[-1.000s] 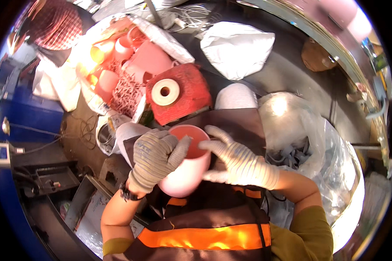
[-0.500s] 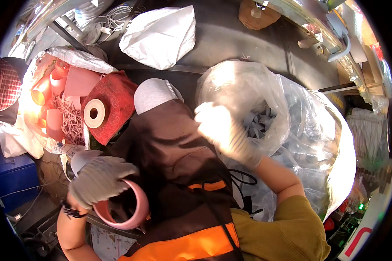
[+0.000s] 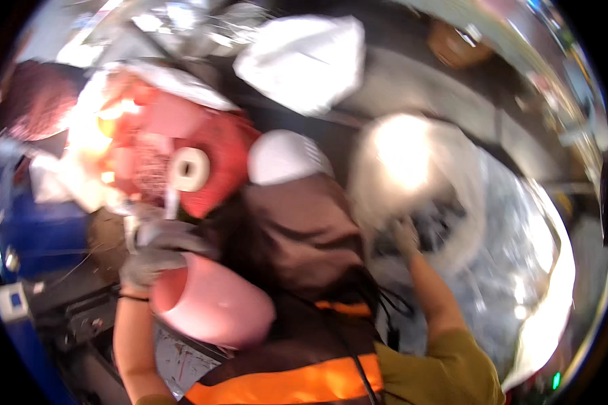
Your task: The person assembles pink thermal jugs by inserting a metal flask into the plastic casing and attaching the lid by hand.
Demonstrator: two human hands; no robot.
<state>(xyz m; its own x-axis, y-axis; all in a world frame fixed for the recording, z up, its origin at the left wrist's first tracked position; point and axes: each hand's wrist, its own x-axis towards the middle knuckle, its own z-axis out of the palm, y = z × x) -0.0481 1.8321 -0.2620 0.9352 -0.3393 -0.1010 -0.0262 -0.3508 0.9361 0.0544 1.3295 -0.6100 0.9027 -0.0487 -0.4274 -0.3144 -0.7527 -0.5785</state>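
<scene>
My left hand (image 3: 157,260), in a grey glove, grips the rim of a pink hollow plastic cylinder (image 3: 226,304). The cylinder lies tilted over my brown apron (image 3: 304,223), its opening toward the hand. To the right, my gloved right hand (image 3: 405,237) reaches into the mouth of a clear plastic bag (image 3: 496,209). Dark grey pieces (image 3: 442,226) lie inside, beside that hand. Its fingers are smeared by motion, and whether they hold anything is hidden.
On the left stands a sack (image 3: 213,93) with pink cylinders (image 3: 167,111) and shredded filler. A cream roll (image 3: 202,165) rests on red material (image 3: 231,162). A white bag (image 3: 304,61) lies at the far side. A blue box (image 3: 47,233) is at far left.
My right hand has moved down into the clear bag's mouth. The pink cylinder in my left hand has turned, so its side now shows. The whole view has shifted and blurred.
</scene>
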